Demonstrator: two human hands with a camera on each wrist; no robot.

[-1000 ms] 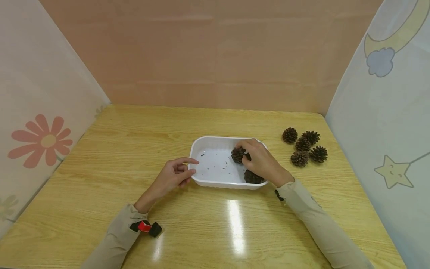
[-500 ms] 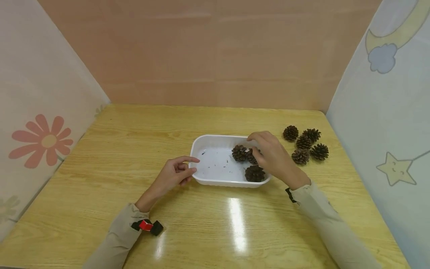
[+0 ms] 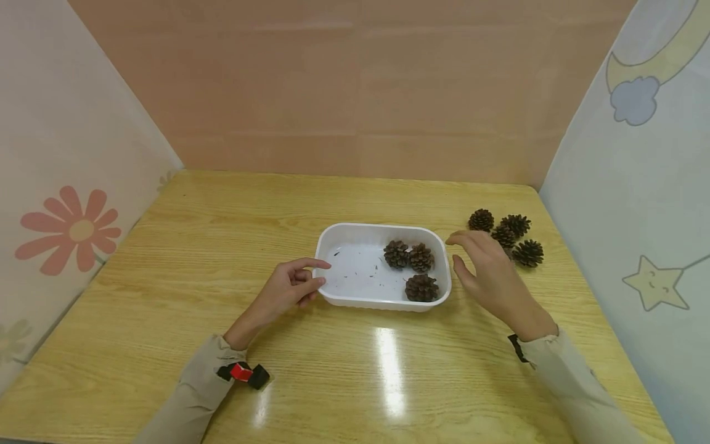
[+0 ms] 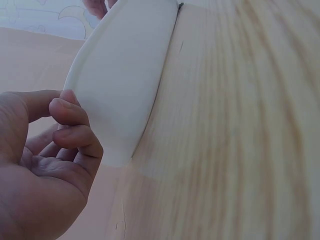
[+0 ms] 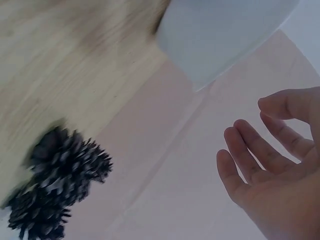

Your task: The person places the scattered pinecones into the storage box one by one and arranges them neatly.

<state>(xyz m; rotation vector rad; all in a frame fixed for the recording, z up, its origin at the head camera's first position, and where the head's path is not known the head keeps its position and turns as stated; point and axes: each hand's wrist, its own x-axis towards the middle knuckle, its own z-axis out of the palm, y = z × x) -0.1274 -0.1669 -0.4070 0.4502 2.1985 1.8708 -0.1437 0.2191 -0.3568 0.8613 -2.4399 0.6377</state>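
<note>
A white plastic tray [image 3: 360, 304] sits on the table with three pine cones inside, at its right end: one pine cone [image 3: 395, 254] at the back, another pine cone [image 3: 421, 258] beside it, and a pine cone [image 3: 421, 288] near the front wall. My left hand [image 3: 291, 285] grips the tray's left rim between thumb and fingers; the left wrist view has these fingers [image 4: 70, 112] at the edge. My right hand [image 3: 490, 277] holds nothing, its fingers spread and loosely bent, just outside the tray's right end. Behind that hand lie more pine cones [image 3: 529, 253], one of them mostly covered.
Several pine cones [image 5: 65, 165] form a loose group on the right of the wooden table [image 3: 233, 222]. Small dark flakes lie on the tray floor. A plain backdrop [image 3: 355, 92] stands behind, with patterned side panels at left and right.
My right hand let go of a pine cone inside the tray, rose over the right rim and moved right towards the group. The left hand stayed at the rim.
</note>
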